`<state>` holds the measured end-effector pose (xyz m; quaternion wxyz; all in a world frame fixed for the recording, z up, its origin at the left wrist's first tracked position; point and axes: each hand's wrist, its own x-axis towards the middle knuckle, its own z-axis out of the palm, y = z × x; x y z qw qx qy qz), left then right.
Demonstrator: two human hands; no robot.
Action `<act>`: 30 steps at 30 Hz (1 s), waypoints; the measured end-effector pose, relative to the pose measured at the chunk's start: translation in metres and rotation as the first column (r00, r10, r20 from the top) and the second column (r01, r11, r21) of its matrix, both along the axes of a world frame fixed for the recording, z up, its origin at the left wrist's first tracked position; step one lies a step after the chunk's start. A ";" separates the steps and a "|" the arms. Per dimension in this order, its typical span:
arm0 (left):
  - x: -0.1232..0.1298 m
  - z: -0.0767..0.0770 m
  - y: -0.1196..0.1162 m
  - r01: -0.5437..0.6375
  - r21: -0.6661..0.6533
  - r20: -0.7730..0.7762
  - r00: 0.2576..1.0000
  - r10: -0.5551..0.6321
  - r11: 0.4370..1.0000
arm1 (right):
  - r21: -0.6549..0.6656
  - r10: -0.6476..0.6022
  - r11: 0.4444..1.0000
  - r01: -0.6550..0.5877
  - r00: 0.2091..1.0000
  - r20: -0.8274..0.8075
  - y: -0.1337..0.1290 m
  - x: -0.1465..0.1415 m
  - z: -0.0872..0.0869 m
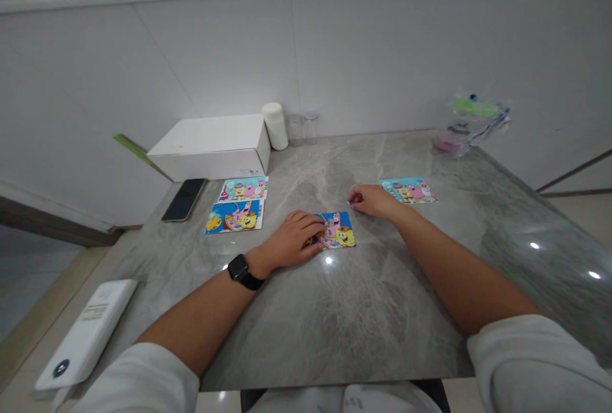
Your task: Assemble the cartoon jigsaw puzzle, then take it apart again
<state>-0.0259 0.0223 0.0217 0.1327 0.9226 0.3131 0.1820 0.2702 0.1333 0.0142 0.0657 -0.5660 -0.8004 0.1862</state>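
Blue cartoon card (344, 233) lies flat on the grey bench (344, 317), in front of the person and near the middle. The left hand (299, 238) rests over the card's left part, its fingers extended and loose rather than clenched (a black watch (239, 268) sits on that wrist). The right hand (371, 201) is just beyond the card's upper right corner, thumb and fingertips pinched on a small piece (350, 203), too tiny to make out well. Behind that hand, and partly covered by it, lies a light-blue card (415, 190). Off to the left, two printed sheets (235, 217) lie together beside a dark phone (184, 200). A white box (205, 136) and a white bottle (275, 126) stand farther back.
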 end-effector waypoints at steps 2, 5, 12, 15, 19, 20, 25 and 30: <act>0.000 0.000 0.001 0.001 0.007 0.014 1.000 -0.001 1.000 | -0.002 0.010 1.000 -0.010 1.000 0.017 0.000 0.000 0.001; -0.001 -0.001 0.001 -0.005 0.029 0.031 1.000 0.004 1.000 | -0.004 0.039 0.999 -0.039 0.999 0.030 -0.001 -0.001 0.001; -0.003 -0.002 0.001 -0.080 0.046 0.101 0.992 0.075 0.996 | 0.011 0.021 1.000 -0.022 1.000 0.008 -0.009 -0.002 0.011; -0.004 0.004 0.004 -0.114 0.044 0.156 0.982 0.106 0.993 | 0.000 0.004 1.000 -0.004 0.989 -0.148 -0.016 -0.006 0.023; 0.000 0.021 0.014 -0.169 0.016 0.221 0.962 0.161 0.985 | 0.040 0.037 0.999 -0.026 0.942 -0.334 -0.027 -0.017 0.032; 0.002 0.025 0.016 -0.189 0.005 0.238 0.954 0.182 0.982 | 0.056 0.038 0.998 -0.019 0.930 -0.366 -0.030 -0.020 0.032; 0.015 0.017 0.020 -0.291 -0.041 0.368 0.885 0.286 0.956 | 0.084 0.021 0.996 0.024 0.870 -0.493 -0.047 -0.032 0.014; 0.022 -0.012 0.014 -0.363 -0.076 0.441 0.823 0.358 0.929 | 0.022 -0.020 0.999 0.042 0.800 -0.600 -0.061 -0.037 -0.006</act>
